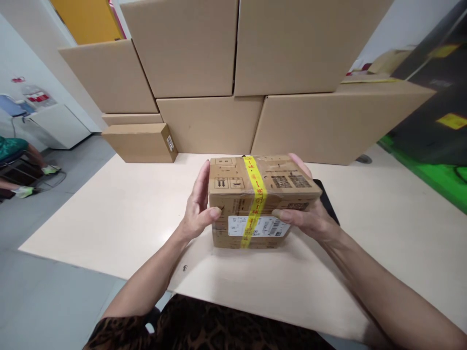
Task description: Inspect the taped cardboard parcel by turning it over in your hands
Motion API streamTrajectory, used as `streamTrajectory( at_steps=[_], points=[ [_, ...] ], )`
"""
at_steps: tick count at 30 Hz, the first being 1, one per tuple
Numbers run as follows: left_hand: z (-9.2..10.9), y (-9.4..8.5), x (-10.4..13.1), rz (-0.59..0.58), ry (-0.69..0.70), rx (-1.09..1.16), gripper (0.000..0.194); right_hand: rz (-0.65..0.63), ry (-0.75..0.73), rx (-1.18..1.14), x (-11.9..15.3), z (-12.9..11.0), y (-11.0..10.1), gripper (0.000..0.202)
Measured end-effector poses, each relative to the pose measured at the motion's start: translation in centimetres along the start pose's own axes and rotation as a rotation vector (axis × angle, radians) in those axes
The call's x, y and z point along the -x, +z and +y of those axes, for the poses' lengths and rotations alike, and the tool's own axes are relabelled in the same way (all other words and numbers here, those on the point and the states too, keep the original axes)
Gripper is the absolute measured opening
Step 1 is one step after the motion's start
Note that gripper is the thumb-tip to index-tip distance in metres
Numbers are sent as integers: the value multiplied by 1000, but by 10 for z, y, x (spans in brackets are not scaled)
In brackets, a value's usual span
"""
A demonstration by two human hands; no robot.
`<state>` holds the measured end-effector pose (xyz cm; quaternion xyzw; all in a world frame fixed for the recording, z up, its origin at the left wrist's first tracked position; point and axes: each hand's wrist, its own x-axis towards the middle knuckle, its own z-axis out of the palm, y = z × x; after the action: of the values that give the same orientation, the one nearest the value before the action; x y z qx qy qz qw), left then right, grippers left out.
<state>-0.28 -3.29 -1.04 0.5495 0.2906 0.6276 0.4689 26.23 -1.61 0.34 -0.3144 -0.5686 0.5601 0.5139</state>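
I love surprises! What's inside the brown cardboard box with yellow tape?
The inside is hidden: the brown cardboard box is shut. Only its outside shows, with yellow printed tape and a white paper label.

The floor point(69, 287) is smooth and gray. The walls point(18, 63) are pale. At the far left, a big clear bottle point(37, 96) with a red label sits on a white cabinet point(60, 125). Near it, a person point(13, 147) in green sits on a dark seat point(14, 170). A yellow-orange panel point(89, 22) is up at the top left. On the right are a tall dark thing point(434, 97) with yellow patches and a bright green strip point(430, 177) down low. The room is brightly lit.
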Motion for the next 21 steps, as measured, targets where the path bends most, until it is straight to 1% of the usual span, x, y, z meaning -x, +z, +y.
streamTrajectory(
  at_steps=[2,4,8,10,12,16,18,21],
  points=[
    [-3,0,4,-88,-8,-34,101,68,-48,-26,-1,4,4,127],
    [-9,-1,8,-165,-7,-86,97,134,-93,-44,-2,7,7,117],
    [-25,-6,12,-257,-2,-198,96,286,-164,-111,-8,4,9,95],
    [-30,-7,14,-289,-18,-204,95,318,-172,-143,-12,-1,8,85],
    [-33,-6,14,-261,-66,-157,94,315,-166,-147,-15,-5,6,78],
    [-36,-2,15,-141,-160,-20,96,352,-195,-129,-20,-9,2,66],
    [-38,-1,13,-118,-180,3,99,360,-210,-138,-23,-6,-1,66],
    [-41,-2,10,-82,-175,16,99,311,-171,-149,-26,1,-11,73]
  ],
)
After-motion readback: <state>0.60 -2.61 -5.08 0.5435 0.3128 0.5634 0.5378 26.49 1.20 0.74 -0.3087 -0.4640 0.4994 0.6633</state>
